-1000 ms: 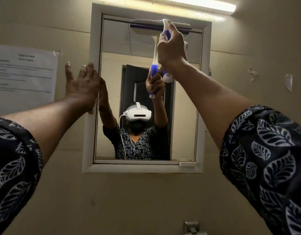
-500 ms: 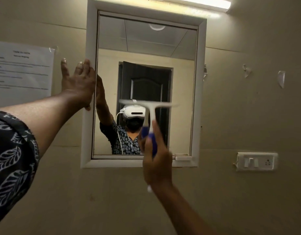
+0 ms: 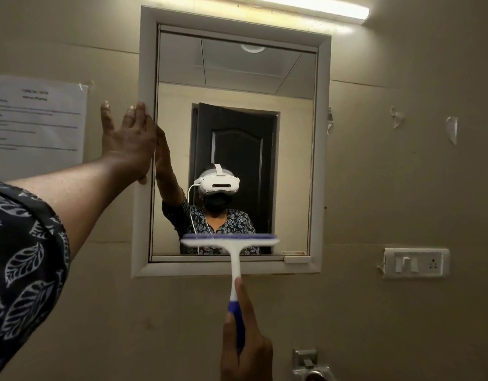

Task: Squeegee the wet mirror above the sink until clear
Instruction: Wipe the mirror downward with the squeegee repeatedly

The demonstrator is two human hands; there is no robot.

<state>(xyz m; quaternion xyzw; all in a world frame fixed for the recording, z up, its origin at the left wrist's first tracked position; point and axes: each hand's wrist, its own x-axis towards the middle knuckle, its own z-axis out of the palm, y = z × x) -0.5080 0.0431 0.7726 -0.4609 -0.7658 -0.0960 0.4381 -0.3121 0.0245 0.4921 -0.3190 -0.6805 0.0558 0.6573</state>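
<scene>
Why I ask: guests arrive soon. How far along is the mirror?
Done: the mirror reflects sharply above the squeegee; no drops show. In hand: the right hand grips it, blade across the glass's lower middle; the left hand rests flat on the frame. Left: the strip below the blade, maybe the side bands; wetness there is unclear.

Right hand (image 3: pixel 247 345) grips the blue-and-white squeegee (image 3: pixel 233 268) by its handle, blade level against the lower mirror (image 3: pixel 237 86). Left hand (image 3: pixel 128 141), fingers straight, presses the mirror's white frame (image 3: pixel 146 78). Switch plate (image 3: pixel 416 266) at right.
</scene>
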